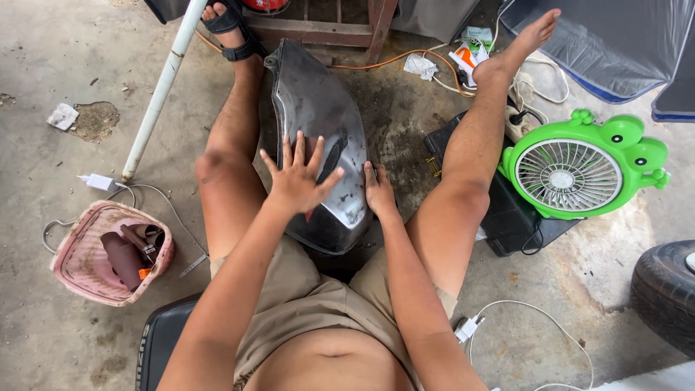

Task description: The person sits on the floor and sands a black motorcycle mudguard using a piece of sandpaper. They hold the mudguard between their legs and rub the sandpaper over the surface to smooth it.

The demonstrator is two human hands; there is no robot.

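Observation:
A dark, glossy motorcycle fuel tank (pixel 318 108) lies on the concrete floor between my two legs. My left hand (pixel 298 174) lies flat on top of it, fingers spread wide, palm down. Pressed against the tank's right side, near its lower edge, is my right hand (pixel 378 190), fingers together. Neither hand holds a tool.
A pink basket (pixel 79 271) with tools sits at my left, beside a white pipe (pixel 161 90). A green frog-shaped fan (pixel 579 166) stands on a black box at my right. A tyre (pixel 666 293), chargers, cables and a wooden frame (pixel 326 29) surround me.

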